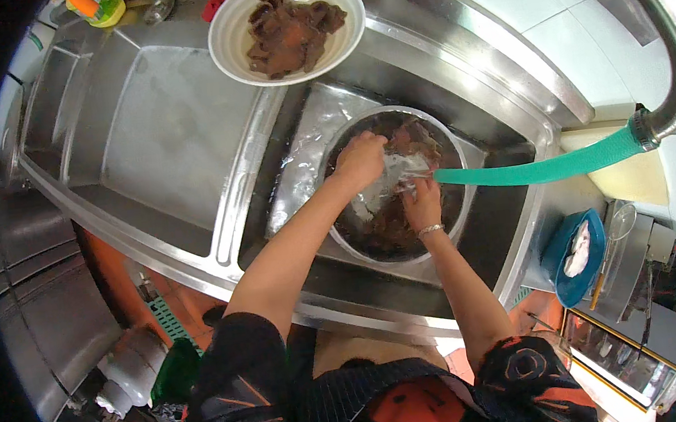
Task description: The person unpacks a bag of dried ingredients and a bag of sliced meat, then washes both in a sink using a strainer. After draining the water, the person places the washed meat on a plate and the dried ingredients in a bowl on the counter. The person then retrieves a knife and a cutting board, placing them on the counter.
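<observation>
A round basin point(466, 197) with a pale rim stands in the right bowl of a steel sink, holding water and dark brown pieces that look like meat. Water pours into it from a green hose point(531, 171) fixed to a curved metal tap pipe. My left hand point(363, 159) is over the basin's left part, fingers bent down; whether it grips a piece is not visible. Close to the hose's mouth, my right hand point(422, 203), with a bracelet at the wrist, reaches into the splashing water, its fingertips partly hidden. A white bowl point(223, 56) of similar brown pieces in liquid rests across the sink's back edge.
A steel divider point(248, 177) separates the two sink bowls. At the back left are a yellow-green bottle point(107, 10) and a red cloth point(220, 1). To the right stand a blue basin point(569, 292) with something white inside and a wire strainer point(622, 221). Orange floor tiles show below.
</observation>
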Motion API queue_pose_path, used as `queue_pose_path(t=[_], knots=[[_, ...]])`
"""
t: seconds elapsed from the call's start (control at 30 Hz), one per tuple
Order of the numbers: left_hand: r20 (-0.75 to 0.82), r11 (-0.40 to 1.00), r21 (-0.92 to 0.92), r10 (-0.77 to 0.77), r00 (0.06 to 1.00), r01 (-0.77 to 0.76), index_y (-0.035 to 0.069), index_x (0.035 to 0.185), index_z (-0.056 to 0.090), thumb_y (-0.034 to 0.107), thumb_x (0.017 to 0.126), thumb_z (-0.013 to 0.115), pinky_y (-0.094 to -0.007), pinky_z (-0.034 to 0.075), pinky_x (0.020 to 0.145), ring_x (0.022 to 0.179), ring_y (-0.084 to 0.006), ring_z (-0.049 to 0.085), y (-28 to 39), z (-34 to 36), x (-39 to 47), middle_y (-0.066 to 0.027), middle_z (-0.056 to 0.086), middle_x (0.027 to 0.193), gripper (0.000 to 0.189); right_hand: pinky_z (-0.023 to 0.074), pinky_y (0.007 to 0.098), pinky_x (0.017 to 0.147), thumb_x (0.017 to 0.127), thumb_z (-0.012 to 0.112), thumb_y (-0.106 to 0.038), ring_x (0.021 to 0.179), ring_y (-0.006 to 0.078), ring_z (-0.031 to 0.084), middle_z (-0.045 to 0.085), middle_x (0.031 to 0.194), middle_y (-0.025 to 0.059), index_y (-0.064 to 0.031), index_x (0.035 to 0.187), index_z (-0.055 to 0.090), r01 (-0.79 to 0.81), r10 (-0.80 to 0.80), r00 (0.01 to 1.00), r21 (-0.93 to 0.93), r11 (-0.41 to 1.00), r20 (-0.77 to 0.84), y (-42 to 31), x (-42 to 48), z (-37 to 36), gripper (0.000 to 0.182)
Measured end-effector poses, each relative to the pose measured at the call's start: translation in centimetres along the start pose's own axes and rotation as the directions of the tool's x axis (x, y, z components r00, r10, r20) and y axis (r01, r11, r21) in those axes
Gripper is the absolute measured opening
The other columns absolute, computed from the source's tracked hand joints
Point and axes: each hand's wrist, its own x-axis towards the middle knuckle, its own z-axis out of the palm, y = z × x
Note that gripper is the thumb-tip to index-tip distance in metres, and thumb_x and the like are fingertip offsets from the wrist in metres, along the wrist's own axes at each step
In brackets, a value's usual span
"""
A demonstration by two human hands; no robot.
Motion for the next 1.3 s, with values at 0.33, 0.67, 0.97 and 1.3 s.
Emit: queue_pose_path(t=[0.33, 0.67, 0.97, 1.3], knots=[[0.225, 0.867, 0.480, 0.022, 0.974, -0.130, 0.028, 0.132, 0.040, 0.032, 0.089, 0.046, -0.0570, 0.026, 0.098, 0.128, -0.0274, 0.029, 1.5, 6.1, 5.7, -0.0028, 0.033, 0.140, 0.043, 0.0303, 0.0573, 0.097, 0.069, 0.070, -0.029, 0.125, 0.0446, 0.028, 0.028, 0.140, 0.0199, -0.0217, 0.141, 0.017, -0.201, 0.320, 0.858, -0.311, 0.929, 0.401, 3.2, 7.4, 0.8, 0.090], [0.344, 0.948, 0.286, -0.240, 0.908, 0.142, 0.018, 0.113, 0.059, 0.034, 0.086, 0.044, -0.0557, 0.031, 0.095, 0.121, -0.0315, 0.038, -3.2, 7.4, 1.6, -0.0080, 0.043, 0.129, 0.034, 0.0346, 0.0427, 0.100, 0.084, 0.051, -0.037, 0.124, 0.0344, 0.036, 0.040, 0.134, 0.0164, -0.0156, 0.133, 0.038, -0.121, 0.273, 0.603, -0.252, 0.960, 0.750, 6.0, 5.0, 0.9, 0.056], [0.393, 0.920, -0.014, -0.354, 0.849, 0.391, 0.012, 0.125, 0.048, 0.045, 0.090, 0.036, -0.0440, 0.032, 0.099, 0.116, -0.0389, 0.042, -1.8, 9.7, -4.4, -0.0227, 0.040, 0.129, 0.050, 0.0361, 0.0440, 0.096, 0.081, 0.053, -0.050, 0.120, 0.0342, 0.040, 0.041, 0.131, 0.0162, -0.0114, 0.135, 0.035, -0.748, 0.456, 0.459, 0.054, 0.662, 0.762, 11.0, -0.3, 3.9, 0.068], [0.293, 0.496, -0.536, -0.650, 0.701, 0.684, 0.003, 0.127, 0.042, 0.051, 0.087, 0.037, -0.0435, 0.037, 0.094, 0.112, -0.0395, 0.047, 1.6, 13.4, -5.6, -0.0212, 0.048, 0.124, 0.063, 0.0445, 0.0413, 0.084, 0.083, 0.054, -0.044, 0.103, 0.0300, 0.052, 0.052, 0.118, 0.0143, -0.0092, 0.122, 0.046, -0.887, 0.490, 0.394, 0.461, -0.019, 0.778, 2.7, -2.2, 3.5, 0.053]])
